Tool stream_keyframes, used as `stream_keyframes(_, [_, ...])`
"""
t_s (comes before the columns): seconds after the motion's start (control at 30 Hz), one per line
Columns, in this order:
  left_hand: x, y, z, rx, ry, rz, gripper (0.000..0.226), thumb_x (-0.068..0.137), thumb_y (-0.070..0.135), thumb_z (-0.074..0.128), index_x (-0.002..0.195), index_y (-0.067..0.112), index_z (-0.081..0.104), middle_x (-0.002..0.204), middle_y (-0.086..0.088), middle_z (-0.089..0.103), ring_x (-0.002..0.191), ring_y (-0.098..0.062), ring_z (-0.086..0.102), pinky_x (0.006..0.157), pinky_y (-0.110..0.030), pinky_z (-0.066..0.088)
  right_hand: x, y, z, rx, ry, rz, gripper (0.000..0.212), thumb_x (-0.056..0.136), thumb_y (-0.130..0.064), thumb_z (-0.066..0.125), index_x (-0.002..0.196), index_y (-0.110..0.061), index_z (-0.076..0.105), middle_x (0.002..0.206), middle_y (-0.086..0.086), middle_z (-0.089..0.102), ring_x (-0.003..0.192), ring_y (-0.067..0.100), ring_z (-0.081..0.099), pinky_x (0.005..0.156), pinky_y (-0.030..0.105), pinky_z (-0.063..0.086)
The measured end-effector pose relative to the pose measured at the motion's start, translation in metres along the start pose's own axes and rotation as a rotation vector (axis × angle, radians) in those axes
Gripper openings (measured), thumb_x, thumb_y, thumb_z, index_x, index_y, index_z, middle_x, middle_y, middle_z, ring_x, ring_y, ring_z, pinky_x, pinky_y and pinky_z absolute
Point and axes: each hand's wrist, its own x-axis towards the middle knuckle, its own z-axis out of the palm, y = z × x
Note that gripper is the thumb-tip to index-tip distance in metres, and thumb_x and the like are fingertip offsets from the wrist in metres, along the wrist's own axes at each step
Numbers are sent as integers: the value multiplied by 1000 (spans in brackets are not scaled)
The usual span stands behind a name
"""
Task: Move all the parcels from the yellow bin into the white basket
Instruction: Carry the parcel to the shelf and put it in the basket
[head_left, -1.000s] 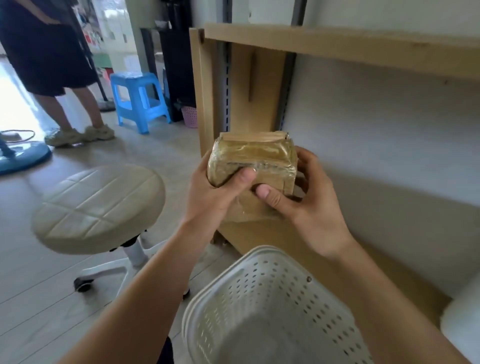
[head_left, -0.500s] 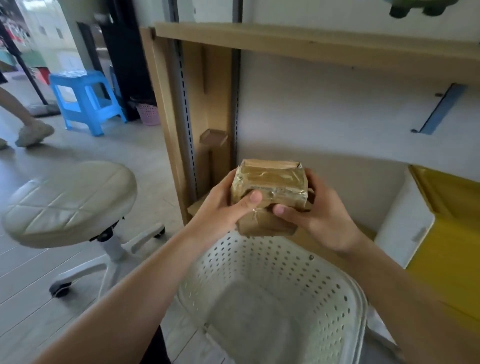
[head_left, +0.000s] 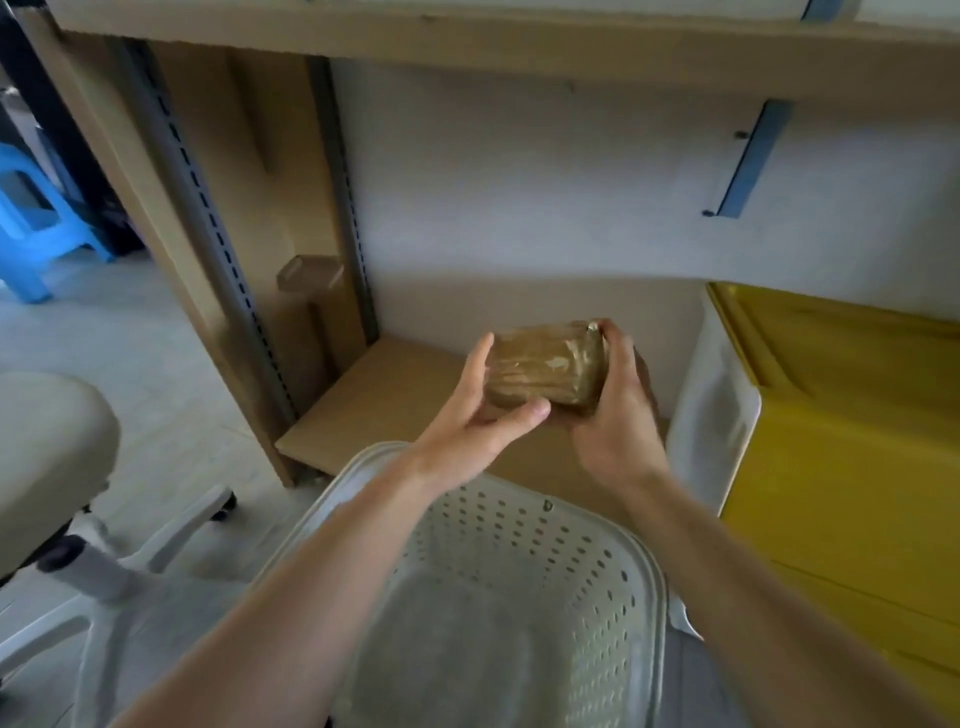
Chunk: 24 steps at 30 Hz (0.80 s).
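You are holding the brown parcel (head_left: 548, 368) in both hands, up above the far rim of the white basket (head_left: 652, 571). Your left hand (head_left: 475, 423) is making a grip with its thumb under and fingers curling over the left end. Your right hand (head_left: 615, 415) is wrapping the right end, hiding that side. The yellow bin (head_left: 852, 441) is sitting at the right, partly cut off. A padded stool (head_left: 49, 457) is standing at the left.

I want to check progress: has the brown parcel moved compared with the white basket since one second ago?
Yes. The parcel, held by both hands, still sits above the white basket's far rim, but it has turned from upright to lying sideways.
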Motion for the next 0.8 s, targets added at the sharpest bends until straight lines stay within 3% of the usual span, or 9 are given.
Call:
stream_keyframes(0.07, [10, -10, 7, -157, 73, -34, 65, 98, 39, 66, 151, 37, 28, 143, 3, 58, 128, -22, 61, 104, -44, 53, 9, 10, 0, -50, 0, 31, 96, 76, 9, 74, 152, -29, 30, 138, 1, 47, 124, 18, 50, 101, 29, 49])
stream_keyframes(0.2, [23, -16, 13, -321, 241, -38, 25, 99, 43, 63, 115, 34, 47, 123, -4, 66, 114, -28, 69, 97, -60, 56, 15, 15, 3, 11, -45, 18, 97, 76, 20, 64, 152, -30, 30, 137, 2, 47, 121, 17, 52, 85, 11, 45])
stream_keyframes(0.27, [26, -13, 13, -353, 298, -49, 20, 96, 48, 63, 106, 38, 49, 120, -3, 67, 114, -29, 68, 100, -63, 53, 14, 14, 4, 60, -49, -20, 96, 76, 20, 64, 150, -30, 30, 135, 3, 47, 118, 15, 53, 87, 11, 49])
stream_keyframes(0.33, [25, -7, 10, -356, 329, -69, 22, 90, 58, 62, 98, 42, 50, 126, -2, 65, 121, -30, 64, 104, -63, 49, 12, 11, 4, 99, -52, -61, 97, 76, 19, 66, 148, -35, 29, 134, 3, 47, 118, 13, 54, 96, 20, 53])
stream_keyframes(0.43, [21, 2, 8, -481, 368, -83, 22, 102, 51, 54, 106, 31, 47, 121, -6, 68, 117, -31, 68, 99, -56, 56, 10, 5, 2, 138, -76, -143, 99, 74, 21, 64, 141, -43, 30, 140, 6, 45, 122, 9, 53, 100, 26, 54])
stream_keyframes(0.53, [17, 8, 3, -637, 440, -142, 37, 103, 43, 55, 123, 13, 49, 118, -11, 71, 109, -28, 73, 85, -45, 63, 7, -7, 0, 95, -111, -214, 99, 75, 19, 67, 138, -48, 32, 155, 5, 33, 129, 5, 47, 93, 2, 44])
stream_keyframes(0.63, [12, 12, -8, -729, 414, -232, 36, 102, 35, 59, 132, 17, 56, 124, -14, 72, 112, -30, 72, 89, -48, 62, 3, -16, 2, 16, -156, -309, 97, 76, 16, 71, 142, -45, 34, 165, 2, 21, 144, 1, 23, 95, -6, 32])
stream_keyframes(0.7, [8, 13, -13, -771, 397, -266, 32, 103, 30, 55, 132, 17, 60, 124, -15, 73, 114, -31, 71, 92, -48, 61, -1, -23, 0, 20, -186, -329, 95, 78, 17, 66, 146, -43, 37, 167, -2, 19, 142, -7, 18, 99, -3, 32])
stream_keyframes(0.8, [4, 13, -16, -787, 397, -230, 34, 102, 28, 58, 134, 16, 62, 121, -13, 75, 112, -30, 72, 90, -45, 61, -8, -31, -6, 92, -222, -282, 99, 82, 24, 48, 147, -49, 40, 164, -8, 25, 145, 4, 29, 106, 14, 45])
